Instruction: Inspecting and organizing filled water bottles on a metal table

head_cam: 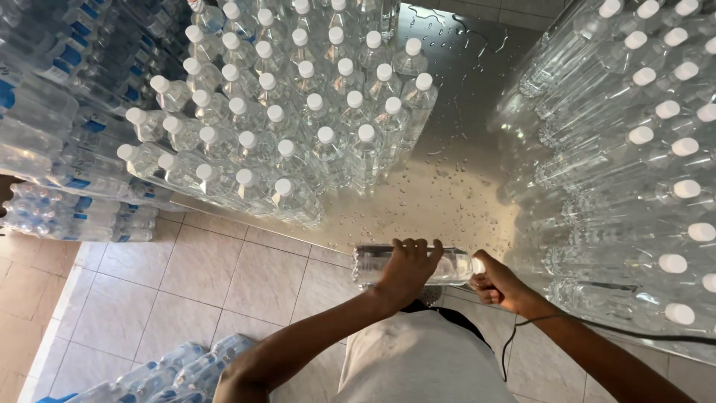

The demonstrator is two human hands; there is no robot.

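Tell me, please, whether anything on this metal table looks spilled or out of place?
Yes. Water drops are scattered over the bare middle of the table, between the two groups of standing bottles. One bottle lies sideways at the near edge, with the left hand on its body and the right hand at its cap.

Your open lane is the wet steel table (455, 179), running up the middle between 2 masses. The standing bottles (298, 112) crowd its left; the stacked bottles (634, 164) wall off its right. Wrapped packs (52, 112) block you further left.
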